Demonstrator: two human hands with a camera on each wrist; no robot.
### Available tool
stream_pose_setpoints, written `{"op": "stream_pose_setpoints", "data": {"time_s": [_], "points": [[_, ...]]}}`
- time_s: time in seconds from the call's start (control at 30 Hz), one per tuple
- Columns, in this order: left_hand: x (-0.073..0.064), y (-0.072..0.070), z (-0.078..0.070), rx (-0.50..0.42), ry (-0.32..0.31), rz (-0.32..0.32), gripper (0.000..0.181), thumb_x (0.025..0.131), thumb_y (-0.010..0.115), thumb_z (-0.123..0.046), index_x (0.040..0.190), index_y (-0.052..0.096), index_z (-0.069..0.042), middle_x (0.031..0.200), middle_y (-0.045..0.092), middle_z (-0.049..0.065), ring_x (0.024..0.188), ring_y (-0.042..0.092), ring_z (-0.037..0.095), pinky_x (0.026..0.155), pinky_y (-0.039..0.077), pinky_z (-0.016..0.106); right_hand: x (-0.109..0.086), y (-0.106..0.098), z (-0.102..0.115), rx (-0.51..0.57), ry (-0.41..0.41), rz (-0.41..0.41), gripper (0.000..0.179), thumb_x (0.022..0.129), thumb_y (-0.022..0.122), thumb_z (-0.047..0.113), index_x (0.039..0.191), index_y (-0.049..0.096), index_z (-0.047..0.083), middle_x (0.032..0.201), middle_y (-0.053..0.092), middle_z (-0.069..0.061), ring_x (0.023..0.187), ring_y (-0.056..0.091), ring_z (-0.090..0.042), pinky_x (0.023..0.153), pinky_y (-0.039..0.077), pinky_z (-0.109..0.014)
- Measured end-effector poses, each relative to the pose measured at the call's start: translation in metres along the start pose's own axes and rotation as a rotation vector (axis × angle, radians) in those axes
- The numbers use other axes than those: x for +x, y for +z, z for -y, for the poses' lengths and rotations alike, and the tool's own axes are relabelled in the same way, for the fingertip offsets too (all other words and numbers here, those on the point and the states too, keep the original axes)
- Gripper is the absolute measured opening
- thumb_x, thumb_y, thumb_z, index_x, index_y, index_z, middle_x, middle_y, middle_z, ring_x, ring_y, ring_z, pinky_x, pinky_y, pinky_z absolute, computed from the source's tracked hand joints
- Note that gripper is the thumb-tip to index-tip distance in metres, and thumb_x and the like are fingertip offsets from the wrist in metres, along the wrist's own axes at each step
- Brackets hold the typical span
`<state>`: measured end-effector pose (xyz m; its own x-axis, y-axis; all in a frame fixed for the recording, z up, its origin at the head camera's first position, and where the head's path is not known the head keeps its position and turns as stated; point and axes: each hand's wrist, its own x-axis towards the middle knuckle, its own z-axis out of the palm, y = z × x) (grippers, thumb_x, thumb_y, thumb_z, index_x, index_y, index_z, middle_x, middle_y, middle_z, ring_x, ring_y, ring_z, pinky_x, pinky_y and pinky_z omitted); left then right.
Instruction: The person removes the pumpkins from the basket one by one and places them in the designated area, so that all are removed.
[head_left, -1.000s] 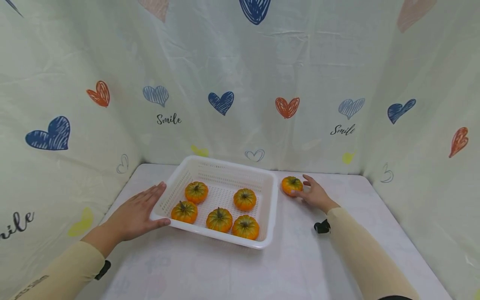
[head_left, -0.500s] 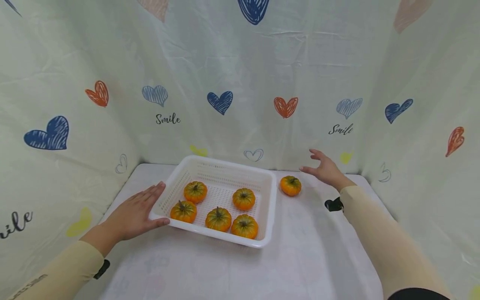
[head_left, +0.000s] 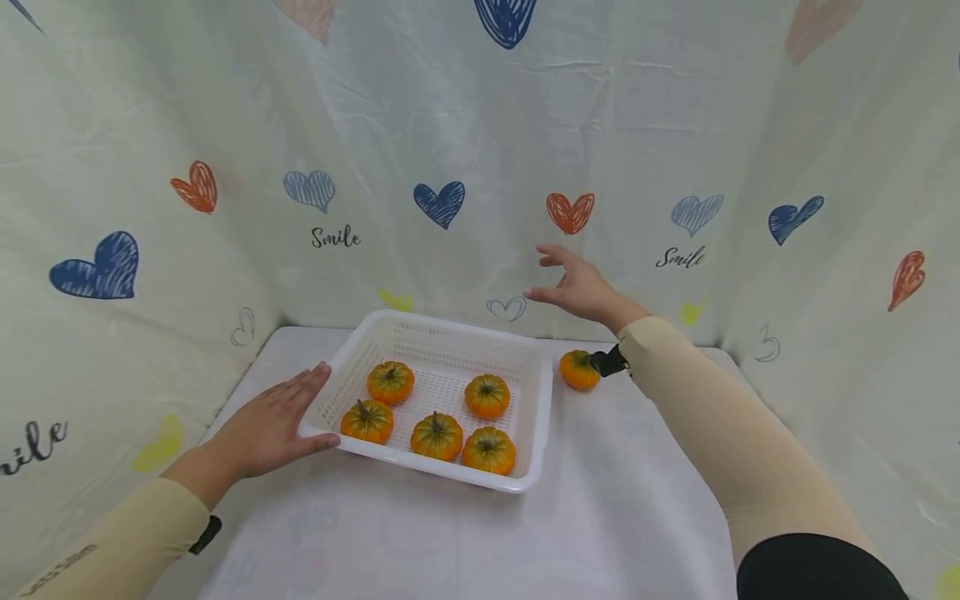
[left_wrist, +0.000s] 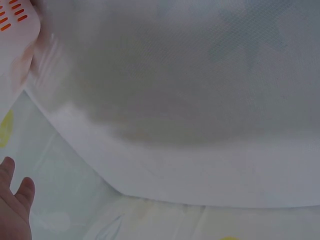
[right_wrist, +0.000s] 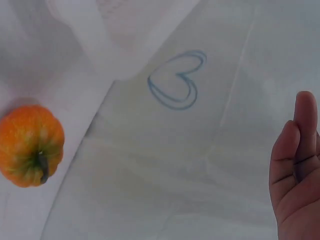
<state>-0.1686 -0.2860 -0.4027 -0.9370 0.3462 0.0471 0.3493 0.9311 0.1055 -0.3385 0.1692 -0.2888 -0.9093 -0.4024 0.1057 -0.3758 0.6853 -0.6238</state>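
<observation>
A white plastic basket stands on the table with several small orange pumpkins inside. At its left end my left hand rests with fingers and thumb spread along the rim. My right hand is raised above the basket's far right corner, fingers extended, holding nothing. One more pumpkin sits on the table just right of the basket, partly covered by the black strap at my right wrist. The right wrist view shows this pumpkin whole, well away from the right hand.
The table has a white cover. A pale curtain printed with hearts and "Smile" encloses it at the back and both sides. The basket's far side stands close to the back curtain.
My right hand has drawn away from the pumpkin beside the basket, risen, then moved left over the basket's far corner. That pumpkin, the basket and my left hand stay in place.
</observation>
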Motion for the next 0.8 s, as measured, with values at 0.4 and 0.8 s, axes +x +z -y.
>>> {"op": "stream_pose_setpoints", "data": {"time_s": [0.4,0.8], "points": [[-0.001,0.002,0.004,0.008,-0.002,-0.004,0.109,0.086,0.050,-0.077,0.159,0.017,-0.003,0.163,0.022,0.016,0.145,0.026,0.040,0.114,0.024,0.058,0.028,0.058,0.053,-0.001,-0.114,0.159,0.089,0.085,0.076,0.052,0.157,0.031,0.026,0.148,0.047,-0.004,0.095,0.062,-0.019,0.083,0.055,-0.034],[-0.001,0.002,0.001,0.002,0.004,-0.013,0.111,0.085,0.049,-0.079,0.158,0.018,-0.002,0.162,0.022,0.016,0.145,0.026,0.040,0.114,0.024,0.057,0.046,0.125,0.075,0.050,-0.142,0.257,0.086,0.084,0.077,0.050,0.155,0.034,0.027,0.146,0.050,-0.005,0.099,0.064,-0.019,0.086,0.055,-0.033]]}}
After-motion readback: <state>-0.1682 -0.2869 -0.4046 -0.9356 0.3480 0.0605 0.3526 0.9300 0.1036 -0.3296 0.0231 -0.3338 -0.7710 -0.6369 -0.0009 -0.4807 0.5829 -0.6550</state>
